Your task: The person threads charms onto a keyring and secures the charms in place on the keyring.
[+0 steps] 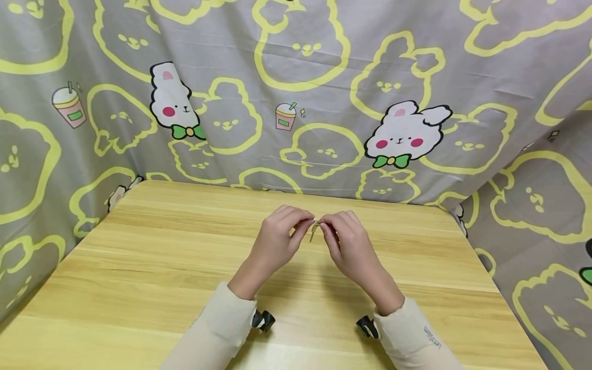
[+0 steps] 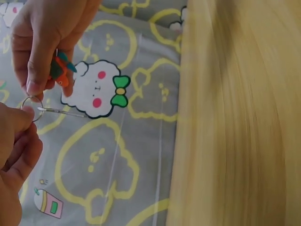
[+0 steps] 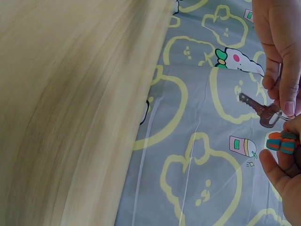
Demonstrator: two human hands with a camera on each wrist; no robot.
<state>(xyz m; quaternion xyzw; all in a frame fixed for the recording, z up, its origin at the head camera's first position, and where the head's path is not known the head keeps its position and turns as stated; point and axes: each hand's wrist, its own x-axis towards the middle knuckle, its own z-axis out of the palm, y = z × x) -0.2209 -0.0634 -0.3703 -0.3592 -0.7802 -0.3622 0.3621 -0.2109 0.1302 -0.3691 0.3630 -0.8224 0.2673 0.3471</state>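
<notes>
Both hands meet above the table, around a thin metal key ring (image 2: 34, 108). My left hand (image 1: 276, 234) pinches one side of the ring between thumb and fingertips. Opposite it, the thumb and fingertips of my right hand (image 1: 351, 245) grip the other side. A metal key (image 3: 260, 110) hangs from the ring and points down toward the table. Against the fingers of the right hand sits a small orange and teal toy charm (image 2: 60, 69), partly covered by them; how it joins the ring is hidden. In the head view the key is tiny and the charm cannot be made out.
A wood-grain table (image 1: 152, 267) lies beneath both hands. Grey curtain cloth (image 1: 319, 61) with yellow cartoon outlines stands behind it and on both sides. Black wrist camera mounts (image 1: 264, 321) stick out from the inner side of the sleeves.
</notes>
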